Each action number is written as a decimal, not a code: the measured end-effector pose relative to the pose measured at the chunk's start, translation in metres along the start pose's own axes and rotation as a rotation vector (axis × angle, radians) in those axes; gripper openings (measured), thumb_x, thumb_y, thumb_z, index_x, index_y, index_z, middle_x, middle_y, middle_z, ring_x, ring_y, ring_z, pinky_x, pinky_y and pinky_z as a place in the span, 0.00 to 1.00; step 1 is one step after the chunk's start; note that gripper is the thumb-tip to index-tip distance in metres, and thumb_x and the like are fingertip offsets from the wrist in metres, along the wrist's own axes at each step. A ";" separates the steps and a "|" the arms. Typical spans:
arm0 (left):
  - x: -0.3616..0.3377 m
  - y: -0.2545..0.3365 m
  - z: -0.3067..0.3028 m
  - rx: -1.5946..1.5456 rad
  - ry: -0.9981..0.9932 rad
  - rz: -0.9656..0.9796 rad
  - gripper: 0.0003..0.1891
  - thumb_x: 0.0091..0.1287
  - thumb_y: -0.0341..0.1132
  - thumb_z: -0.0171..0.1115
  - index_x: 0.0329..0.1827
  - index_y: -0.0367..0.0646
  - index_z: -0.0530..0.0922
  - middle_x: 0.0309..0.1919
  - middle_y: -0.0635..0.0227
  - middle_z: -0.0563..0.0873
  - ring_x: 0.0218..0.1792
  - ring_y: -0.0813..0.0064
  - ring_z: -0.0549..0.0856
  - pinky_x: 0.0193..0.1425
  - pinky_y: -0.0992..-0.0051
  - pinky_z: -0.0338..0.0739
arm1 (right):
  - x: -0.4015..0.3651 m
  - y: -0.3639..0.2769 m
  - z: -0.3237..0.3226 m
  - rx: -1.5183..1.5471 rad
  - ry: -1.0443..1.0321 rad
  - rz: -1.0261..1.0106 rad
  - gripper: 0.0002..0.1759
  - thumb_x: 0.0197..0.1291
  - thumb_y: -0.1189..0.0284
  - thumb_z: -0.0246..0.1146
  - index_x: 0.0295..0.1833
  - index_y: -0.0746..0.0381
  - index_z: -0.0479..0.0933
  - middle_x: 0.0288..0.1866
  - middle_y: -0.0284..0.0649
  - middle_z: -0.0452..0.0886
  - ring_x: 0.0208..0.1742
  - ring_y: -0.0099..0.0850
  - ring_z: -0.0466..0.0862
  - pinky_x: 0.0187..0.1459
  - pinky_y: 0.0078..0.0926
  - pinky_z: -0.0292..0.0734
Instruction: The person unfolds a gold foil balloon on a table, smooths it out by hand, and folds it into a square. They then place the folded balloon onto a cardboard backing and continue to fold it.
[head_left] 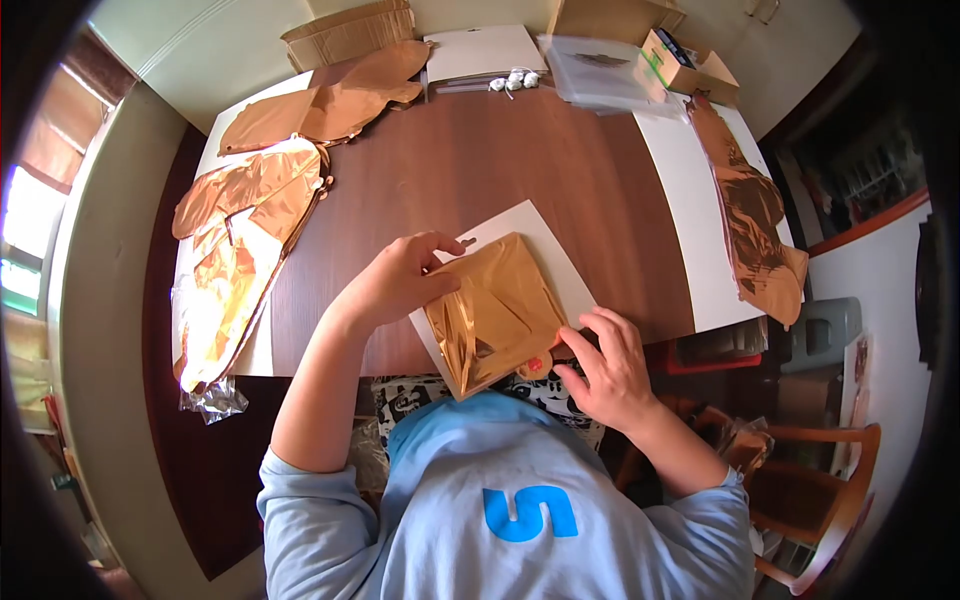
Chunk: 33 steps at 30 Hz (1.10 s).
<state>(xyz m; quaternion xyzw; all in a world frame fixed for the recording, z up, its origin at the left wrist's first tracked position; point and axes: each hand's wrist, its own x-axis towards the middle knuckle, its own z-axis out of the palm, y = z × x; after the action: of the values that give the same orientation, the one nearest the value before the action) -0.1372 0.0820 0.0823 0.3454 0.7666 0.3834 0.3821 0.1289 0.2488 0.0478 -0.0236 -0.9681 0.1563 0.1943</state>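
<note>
A folded gold foil balloon (497, 300) lies flat on a white card (545, 250), tilted over the table's near edge in front of my body. My left hand (405, 278) grips the upper left side of the card, its thumb on the foil and its fingers bent over the card's edge by a hang hole. At the lower right, my right hand (610, 372) has its index fingertip and thumb at the foil's edge, fingers bent. Between them and the balloon's lower corner is a small rounded foil tab with a red spot (535, 365).
Flat rose-gold foil balloons (250, 220) are spread along the table's left side, and another foil balloon (745, 195) lies on the right. White ribbon rolls (515, 80), clear plastic sleeves (595, 75) and a small cardboard box (690, 70) sit at the back. A wooden chair (815, 490) stands at right.
</note>
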 end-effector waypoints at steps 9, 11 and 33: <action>0.000 0.016 0.003 0.093 -0.138 -0.024 0.20 0.66 0.32 0.65 0.61 0.39 0.79 0.36 0.61 0.89 0.35 0.76 0.86 0.41 0.74 0.80 | -0.002 0.010 0.006 -0.099 0.184 -0.279 0.18 0.58 0.75 0.69 0.54 0.63 0.82 0.57 0.43 0.81 0.59 0.41 0.80 0.58 0.41 0.78; 0.000 0.014 0.004 0.068 -0.146 -0.023 0.20 0.66 0.32 0.65 0.61 0.38 0.79 0.36 0.61 0.89 0.34 0.76 0.86 0.40 0.75 0.80 | -0.004 0.013 0.012 -0.109 0.197 -0.307 0.14 0.61 0.74 0.67 0.53 0.63 0.83 0.56 0.43 0.82 0.59 0.40 0.80 0.58 0.40 0.78; -0.018 0.016 0.003 -0.261 0.059 -0.202 0.25 0.70 0.31 0.64 0.68 0.32 0.71 0.45 0.59 0.83 0.41 0.73 0.87 0.45 0.74 0.85 | 0.010 0.014 0.009 -0.161 0.297 -0.344 0.14 0.59 0.74 0.70 0.50 0.68 0.83 0.45 0.45 0.88 0.45 0.36 0.87 0.48 0.34 0.80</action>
<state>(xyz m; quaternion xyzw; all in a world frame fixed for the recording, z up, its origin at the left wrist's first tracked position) -0.1228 0.0757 0.0999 0.2026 0.7520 0.4496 0.4375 0.1163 0.2604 0.0397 0.1036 -0.9280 0.0378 0.3558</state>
